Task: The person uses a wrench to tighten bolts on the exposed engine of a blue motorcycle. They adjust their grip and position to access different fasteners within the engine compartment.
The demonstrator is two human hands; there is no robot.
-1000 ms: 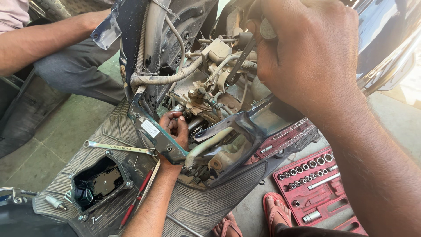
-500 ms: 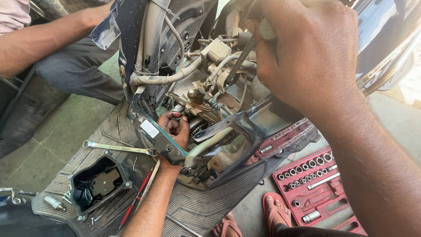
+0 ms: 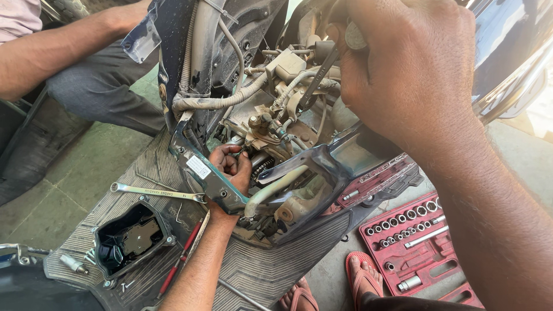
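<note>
A scooter with its panels off shows its dusty engine, hoses and cables. My right hand is at the top, shut on a dark long-shafted tool whose shaft slants down into the engine. My left hand reaches up from below, beside the blue frame bracket. Its fingers are curled around a small fitting low on the engine. What the tool's tip touches is hidden among the hoses.
A spanner, a black cover and a red-handled screwdriver lie on the ribbed mat. An open red socket case sits at right, next to a sandalled foot. Another person's arm reaches in at top left.
</note>
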